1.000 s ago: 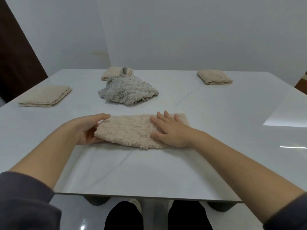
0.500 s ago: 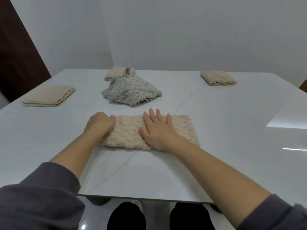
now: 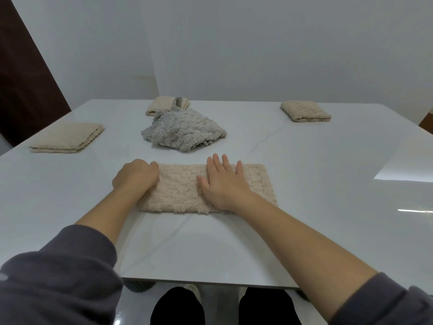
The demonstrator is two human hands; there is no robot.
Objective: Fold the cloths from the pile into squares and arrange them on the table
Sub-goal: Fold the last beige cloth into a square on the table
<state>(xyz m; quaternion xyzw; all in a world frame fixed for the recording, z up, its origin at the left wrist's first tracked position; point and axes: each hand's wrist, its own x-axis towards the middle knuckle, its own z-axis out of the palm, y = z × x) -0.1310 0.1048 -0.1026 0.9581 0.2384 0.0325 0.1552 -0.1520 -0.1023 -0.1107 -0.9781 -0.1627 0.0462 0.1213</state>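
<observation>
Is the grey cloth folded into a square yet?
No, the grey cloth lies crumpled in a loose heap mid-table, beyond both hands.

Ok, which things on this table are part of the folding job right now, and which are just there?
In the job:
- beige cloth half folded, left hand gripping its end, right hand flat on it
- grey cloth, crumpled, unfolded
- three folded beige cloths
- white table

Just there:
- dark door panel

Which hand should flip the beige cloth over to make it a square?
Probably the left hand: it grips the beige cloth's left end, while the right hand lies flat mid-cloth, pinning it.
</observation>
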